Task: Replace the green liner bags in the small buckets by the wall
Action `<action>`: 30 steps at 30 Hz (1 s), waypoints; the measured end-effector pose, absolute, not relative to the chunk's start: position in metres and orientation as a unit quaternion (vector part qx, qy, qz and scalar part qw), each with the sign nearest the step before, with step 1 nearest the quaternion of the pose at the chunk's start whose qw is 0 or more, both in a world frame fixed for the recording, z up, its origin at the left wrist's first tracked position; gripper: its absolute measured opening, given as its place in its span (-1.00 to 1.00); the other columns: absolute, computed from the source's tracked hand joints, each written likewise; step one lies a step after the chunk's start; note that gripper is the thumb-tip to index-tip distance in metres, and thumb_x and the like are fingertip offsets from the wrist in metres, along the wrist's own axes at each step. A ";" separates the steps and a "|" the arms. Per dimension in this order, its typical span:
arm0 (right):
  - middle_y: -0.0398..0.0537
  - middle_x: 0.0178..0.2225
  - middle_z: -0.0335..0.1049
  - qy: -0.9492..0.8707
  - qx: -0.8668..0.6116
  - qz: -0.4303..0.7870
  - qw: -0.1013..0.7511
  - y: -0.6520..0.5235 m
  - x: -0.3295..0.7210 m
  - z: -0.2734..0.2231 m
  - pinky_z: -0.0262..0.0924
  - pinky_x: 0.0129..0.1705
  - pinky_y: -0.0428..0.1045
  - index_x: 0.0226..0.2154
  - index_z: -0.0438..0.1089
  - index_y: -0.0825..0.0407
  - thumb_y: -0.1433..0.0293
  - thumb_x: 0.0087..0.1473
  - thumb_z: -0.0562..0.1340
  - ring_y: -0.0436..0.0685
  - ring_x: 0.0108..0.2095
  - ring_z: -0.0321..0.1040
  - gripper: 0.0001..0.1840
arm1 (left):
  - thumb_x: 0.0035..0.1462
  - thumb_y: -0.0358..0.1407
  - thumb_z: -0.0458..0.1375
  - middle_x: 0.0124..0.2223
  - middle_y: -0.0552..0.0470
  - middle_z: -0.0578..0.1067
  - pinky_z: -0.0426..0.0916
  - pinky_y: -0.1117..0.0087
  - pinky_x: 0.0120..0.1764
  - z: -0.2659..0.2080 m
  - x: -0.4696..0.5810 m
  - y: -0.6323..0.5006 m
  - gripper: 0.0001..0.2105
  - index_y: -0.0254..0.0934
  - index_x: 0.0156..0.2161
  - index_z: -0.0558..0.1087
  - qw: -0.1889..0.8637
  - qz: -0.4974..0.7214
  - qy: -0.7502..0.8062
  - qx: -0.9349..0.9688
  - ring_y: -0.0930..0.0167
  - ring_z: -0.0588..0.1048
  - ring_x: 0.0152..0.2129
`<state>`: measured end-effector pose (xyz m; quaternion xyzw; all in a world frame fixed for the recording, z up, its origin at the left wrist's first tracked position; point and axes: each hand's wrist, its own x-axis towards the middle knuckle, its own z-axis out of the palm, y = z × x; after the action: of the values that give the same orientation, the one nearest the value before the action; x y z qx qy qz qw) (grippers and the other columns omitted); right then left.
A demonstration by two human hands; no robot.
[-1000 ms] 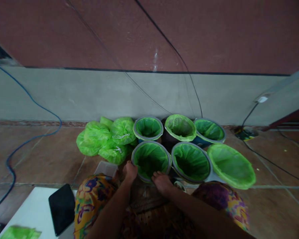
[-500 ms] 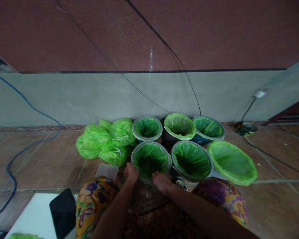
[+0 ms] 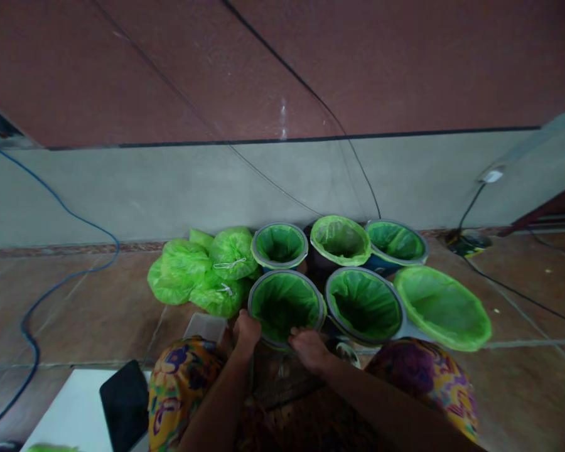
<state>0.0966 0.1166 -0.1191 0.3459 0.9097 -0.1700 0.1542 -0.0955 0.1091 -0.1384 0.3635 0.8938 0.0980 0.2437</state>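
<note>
A trash bin lined with a green plastic bag stands upright between my knees, its grey rim showing. My left hand is closed at the rim's near left side. My right hand is closed at the near right side, fingertips at the rim and the bag's edge. The undersides of both hands and the bin's lower body are hidden. Another lined bin sits just right of this one, and a third lined bin stands behind it.
More lined bins stand by the wall and at right. Knotted green bags are piled at left, near a clear plastic container. A black tablet-like object lies on a white board. A blue cable crosses the floor.
Both hands stay at the same bin's near rim; the right hand's fingers look more curled. The whole view has shifted and tilted slightly. The bins and bags stand as before.
</note>
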 end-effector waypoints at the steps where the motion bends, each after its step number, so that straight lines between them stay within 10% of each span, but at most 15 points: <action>1: 0.12 -0.16 0.47 0.910 0.346 -0.171 0.155 0.116 0.096 -0.120 0.22 -0.10 0.02 -0.24 0.49 0.09 0.51 0.13 0.10 0.18 -0.13 0.42 -0.74 | 0.04 -0.36 0.14 -0.23 -0.24 0.57 0.37 0.32 -0.27 -0.139 -0.096 0.108 -0.80 -0.33 -0.18 0.41 0.249 0.097 0.894 0.359 0.17 0.57 -0.24; 17: 0.04 -0.21 0.46 0.910 0.339 -0.207 0.117 0.135 0.112 -0.103 0.16 -0.15 -0.02 -0.26 0.51 0.05 0.45 0.08 0.14 0.15 -0.18 0.41 -0.76 | 0.08 -0.28 0.11 -0.17 -0.26 0.57 0.36 0.31 -0.20 -0.126 -0.099 0.114 -0.72 -0.38 -0.12 0.43 0.234 0.108 0.891 0.373 0.17 0.55 -0.16; 30: -0.03 -0.21 0.45 0.893 0.406 -0.187 0.049 0.143 0.121 -0.055 0.12 -0.07 -0.02 -0.31 0.46 0.01 0.44 0.14 0.12 0.14 -0.12 0.36 -0.81 | 0.30 -0.22 -0.14 -0.04 -0.16 0.54 0.31 0.37 0.03 -0.126 -0.100 0.116 -0.62 -0.34 -0.04 0.46 0.148 0.338 0.838 0.402 0.33 0.47 -0.05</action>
<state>0.1207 0.1430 -0.0548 0.4060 0.8931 -0.1874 0.0489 -0.0999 0.1159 -0.1264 0.4019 0.8379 0.3382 0.1484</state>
